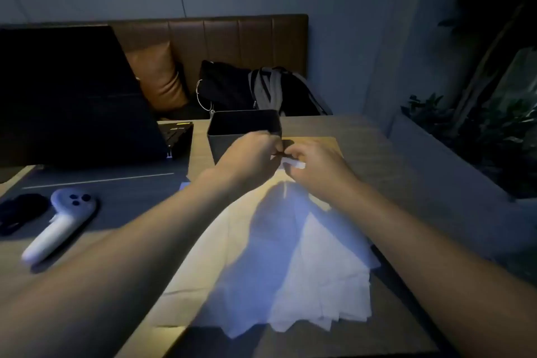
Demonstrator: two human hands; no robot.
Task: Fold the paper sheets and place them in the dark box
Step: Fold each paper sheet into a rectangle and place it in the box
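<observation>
- Dimly lit table; both my arms stretch forward, hands meeting just in front of the dark box.
- My left hand has its fingers curled, pinching one end of a small folded paper.
- My right hand grips the other end of the same paper; the two hands nearly touch.
- Folded paper sits just right of the box's near corner, held above the tabletop, outside the box.
- Loose stack of paper sheets fans out on the table under my forearms, edges uneven.
- Off to the left: an open laptop and a white controller.
- Behind the table, a brown bench with a backpack on it.
- Motion blur hides the finer finger positions.
</observation>
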